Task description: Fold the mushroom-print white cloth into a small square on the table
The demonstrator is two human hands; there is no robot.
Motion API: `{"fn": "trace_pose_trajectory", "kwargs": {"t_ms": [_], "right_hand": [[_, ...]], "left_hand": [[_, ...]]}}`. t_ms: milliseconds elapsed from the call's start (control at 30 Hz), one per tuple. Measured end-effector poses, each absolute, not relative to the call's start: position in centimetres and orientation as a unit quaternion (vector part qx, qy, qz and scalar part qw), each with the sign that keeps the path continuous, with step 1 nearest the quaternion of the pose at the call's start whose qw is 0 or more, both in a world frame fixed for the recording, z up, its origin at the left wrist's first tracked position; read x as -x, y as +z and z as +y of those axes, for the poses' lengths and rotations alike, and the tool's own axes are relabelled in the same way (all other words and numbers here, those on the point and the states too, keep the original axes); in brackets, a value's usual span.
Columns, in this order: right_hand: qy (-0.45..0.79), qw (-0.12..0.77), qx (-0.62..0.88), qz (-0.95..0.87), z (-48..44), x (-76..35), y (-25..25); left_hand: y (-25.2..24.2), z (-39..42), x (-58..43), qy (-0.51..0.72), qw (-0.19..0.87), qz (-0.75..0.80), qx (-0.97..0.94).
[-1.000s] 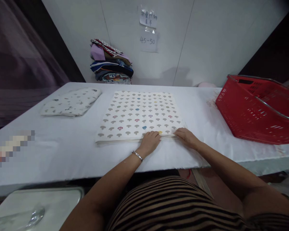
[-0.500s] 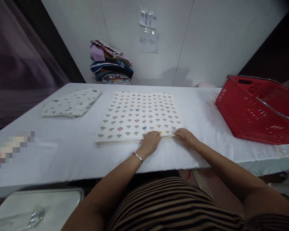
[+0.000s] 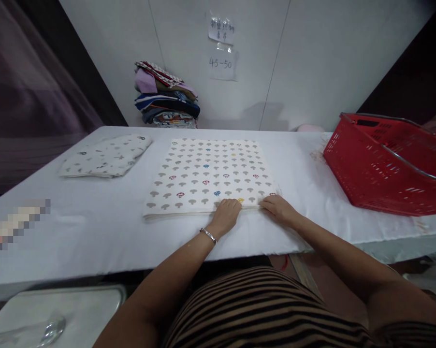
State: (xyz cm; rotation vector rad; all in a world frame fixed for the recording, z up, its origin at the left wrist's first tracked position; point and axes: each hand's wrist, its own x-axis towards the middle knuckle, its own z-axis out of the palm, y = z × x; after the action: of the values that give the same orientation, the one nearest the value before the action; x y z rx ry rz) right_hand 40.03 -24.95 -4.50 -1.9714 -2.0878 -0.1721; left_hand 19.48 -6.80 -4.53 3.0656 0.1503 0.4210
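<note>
A folded white cloth with a mushroom print (image 3: 209, 174) lies flat in the middle of the white table (image 3: 94, 227). My left hand (image 3: 225, 213), with a bracelet at the wrist, rests on the cloth's near edge, fingers curled over the hem. My right hand (image 3: 278, 209) sits at the near right corner of the same cloth, fingers pinched on the edge. Both hands lie close together along that near edge.
A second folded printed cloth (image 3: 105, 155) lies at the table's left. A red plastic basket (image 3: 385, 164) stands at the right. A pile of folded fabrics (image 3: 166, 94) is stacked against the back wall. A white tray-like surface (image 3: 58, 309) sits low at the left.
Both hands stay on the cloth's near edge; the right hand has shifted very slightly left. The view has drifted a little.
</note>
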Motion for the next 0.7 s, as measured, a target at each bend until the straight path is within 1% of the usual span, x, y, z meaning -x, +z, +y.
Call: {"fn": "trace_pose_trajectory", "kwargs": {"t_ms": [133,300,567,700], "right_hand": [[-0.052,0.149,0.693,-0.703,-24.8,-40.1,-4.4],[-0.012,0.187,0.702,-0.687,-24.7,-40.0,-3.6],[0.024,0.2,0.722,-0.662,-25.0,-39.7,-3.0],[0.012,0.173,0.736,-0.654,-24.8,-40.2,-2.6]], "left_hand": [[-4.3,-6.9,-19.5,0.121,0.017,0.051,-0.991],[-4.1,-7.0,-19.4,0.129,0.029,0.06,-0.989],[-4.3,-7.0,-19.7,0.136,0.033,0.07,-0.988],[-3.9,-6.9,-19.8,0.14,0.031,0.066,-0.987]]}}
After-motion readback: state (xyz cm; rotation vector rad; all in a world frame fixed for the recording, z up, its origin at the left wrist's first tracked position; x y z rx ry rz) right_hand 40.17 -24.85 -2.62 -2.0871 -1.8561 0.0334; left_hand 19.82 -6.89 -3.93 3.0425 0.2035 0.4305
